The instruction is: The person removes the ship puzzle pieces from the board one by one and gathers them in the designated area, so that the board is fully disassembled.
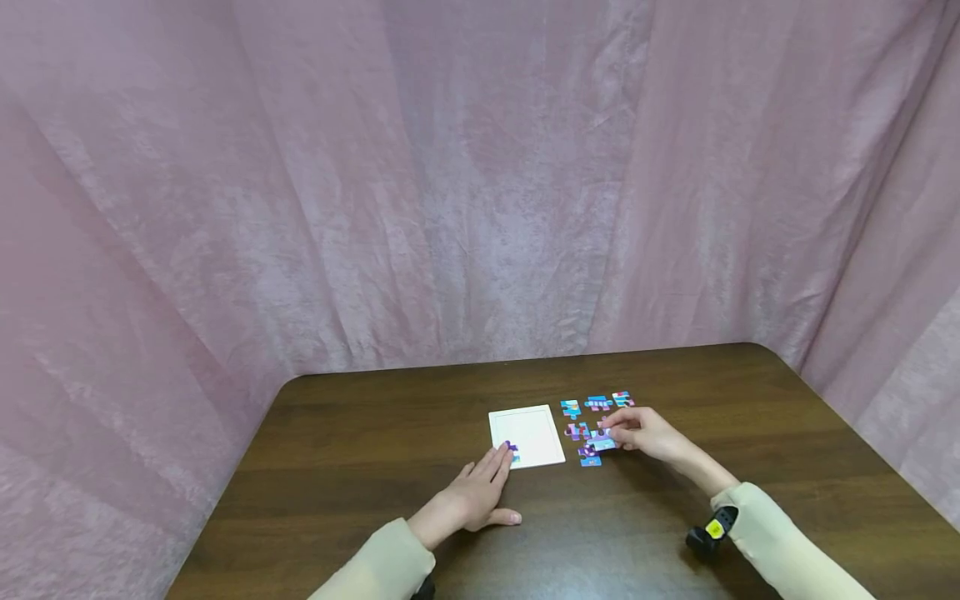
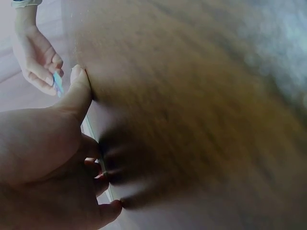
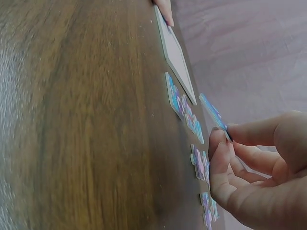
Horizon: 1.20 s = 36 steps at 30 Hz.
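A white square puzzle board (image 1: 531, 433) lies on the table, with one purple and blue puzzle piece in its near left corner. My left hand (image 1: 480, 492) rests palm down there, its straight fingers on the board's corner and partly over that piece. Between thumb and fingertips my right hand (image 1: 647, 432) pinches a blue and purple puzzle piece (image 3: 211, 109), lifted off the table in the right wrist view. Beneath and beside it lie several loose pieces, among them a blue one (image 1: 570, 408) and a purple and blue one (image 1: 591, 460).
The dark brown wooden table (image 1: 360, 450) has rounded far corners. Pink curtains (image 1: 480, 183) hang right behind its far edge and along the right side. More loose puzzle pieces (image 1: 622, 399) lie in the far row, right of the board.
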Motion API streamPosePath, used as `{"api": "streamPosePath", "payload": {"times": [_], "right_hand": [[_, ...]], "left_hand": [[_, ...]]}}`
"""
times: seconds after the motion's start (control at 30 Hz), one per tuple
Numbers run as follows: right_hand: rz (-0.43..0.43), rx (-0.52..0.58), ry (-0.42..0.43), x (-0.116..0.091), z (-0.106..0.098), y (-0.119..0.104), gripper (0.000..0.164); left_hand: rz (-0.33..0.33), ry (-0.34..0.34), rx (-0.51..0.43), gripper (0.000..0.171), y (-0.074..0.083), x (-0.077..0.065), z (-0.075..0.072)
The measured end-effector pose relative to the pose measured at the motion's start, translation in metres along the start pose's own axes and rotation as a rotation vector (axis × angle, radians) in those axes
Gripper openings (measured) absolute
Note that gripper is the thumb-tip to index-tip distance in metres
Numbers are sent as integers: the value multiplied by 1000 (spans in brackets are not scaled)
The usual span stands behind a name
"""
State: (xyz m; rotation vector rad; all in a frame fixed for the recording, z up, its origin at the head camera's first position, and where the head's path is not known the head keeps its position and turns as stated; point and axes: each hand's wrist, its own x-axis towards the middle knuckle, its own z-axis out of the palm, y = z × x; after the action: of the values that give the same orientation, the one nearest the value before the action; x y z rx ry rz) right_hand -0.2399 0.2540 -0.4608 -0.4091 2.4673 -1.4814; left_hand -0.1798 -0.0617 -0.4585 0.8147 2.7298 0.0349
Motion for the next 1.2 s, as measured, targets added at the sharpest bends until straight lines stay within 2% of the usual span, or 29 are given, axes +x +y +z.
{"api": "streamPosePath", "payload": {"times": [0.43,0.8,1.2], "right_hand": [[15,-8,-19,-7,-7,9,25],[39,-81,-14,-8,-11,13,21],[55,-61,-38,-11,-14,18,22]], "left_hand": [[-7,2,-14,91,1,-3,0],[-6,-4,-17,92,0,-2,1],[-9,-16,-18,92,-1,-1,0]]}}
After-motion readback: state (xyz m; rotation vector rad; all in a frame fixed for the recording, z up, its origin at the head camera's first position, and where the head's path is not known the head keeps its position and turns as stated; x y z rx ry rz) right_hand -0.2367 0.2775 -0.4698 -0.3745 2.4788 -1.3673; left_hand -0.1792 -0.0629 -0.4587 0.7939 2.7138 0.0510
